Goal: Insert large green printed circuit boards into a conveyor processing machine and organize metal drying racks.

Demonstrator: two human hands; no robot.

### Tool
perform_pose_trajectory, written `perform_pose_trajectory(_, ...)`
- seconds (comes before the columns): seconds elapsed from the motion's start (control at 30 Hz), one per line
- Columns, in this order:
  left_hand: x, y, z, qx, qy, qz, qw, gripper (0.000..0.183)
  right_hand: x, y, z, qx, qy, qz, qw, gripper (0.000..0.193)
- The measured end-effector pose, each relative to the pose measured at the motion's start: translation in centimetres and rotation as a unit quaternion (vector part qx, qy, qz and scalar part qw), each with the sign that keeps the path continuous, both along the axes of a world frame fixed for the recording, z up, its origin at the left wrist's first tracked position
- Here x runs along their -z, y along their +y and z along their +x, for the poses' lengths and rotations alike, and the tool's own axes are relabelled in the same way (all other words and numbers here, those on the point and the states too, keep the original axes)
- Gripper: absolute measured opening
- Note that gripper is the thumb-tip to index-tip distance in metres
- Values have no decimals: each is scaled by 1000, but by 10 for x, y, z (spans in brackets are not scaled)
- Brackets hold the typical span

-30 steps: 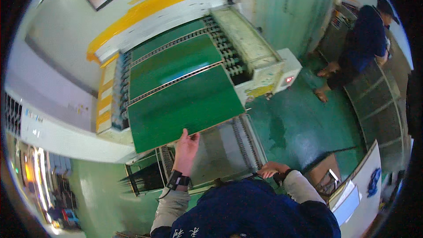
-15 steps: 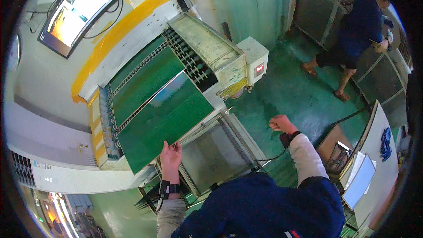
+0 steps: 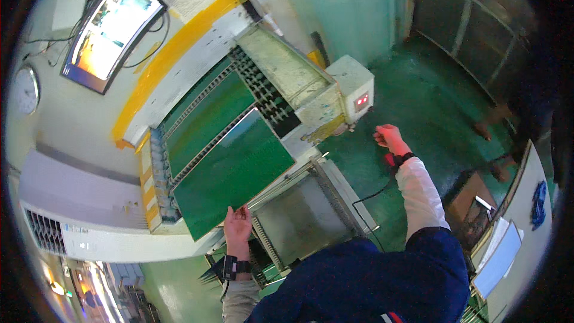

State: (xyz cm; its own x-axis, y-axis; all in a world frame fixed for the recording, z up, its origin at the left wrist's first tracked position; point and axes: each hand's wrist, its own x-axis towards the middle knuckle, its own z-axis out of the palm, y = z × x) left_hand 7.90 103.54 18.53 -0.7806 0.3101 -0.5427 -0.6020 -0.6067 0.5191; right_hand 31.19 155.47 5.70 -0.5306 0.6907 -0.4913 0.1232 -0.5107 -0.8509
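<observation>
A flat green panel (image 3: 233, 173) lies tilted at the mouth of a roller conveyor machine (image 3: 278, 98), its near edge toward me. My left hand (image 3: 238, 226) is at that near edge, palm up, thumb and fingers closed at the rim; some fingertips are hard to make out. Beyond it, a second green panel (image 3: 209, 107) rests on the rollers, with a roller row showing between the two. My right hand (image 3: 391, 139) hangs in the air over the floor to the right, fingers curled, nothing visible in them. Both wrists wear black bands.
A metal-framed grey tray (image 3: 305, 212) stands just before the machine. A control box (image 3: 353, 87) with red lights juts out at its right corner. On the right, a table (image 3: 508, 203) carries papers and a blue clipboard-like sheet. Another person (image 3: 532, 101) is at the far right, mostly dark.
My view has shifted slightly. My left hand sits lower at the panel's near edge, and my right hand has risen a little. The other person has moved toward the right rim.
</observation>
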Motion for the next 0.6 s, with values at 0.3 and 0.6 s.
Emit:
perform_pose_trajectory(0.3,-6,8,-1,-17,23,-1,1000,23,29,26,-13,-1,60,-22,998,20)
perform_pose_trajectory(0.6,-19,15,-6,-16,51,37,998,20,47,19,-17,-63,53,-16,997,16)
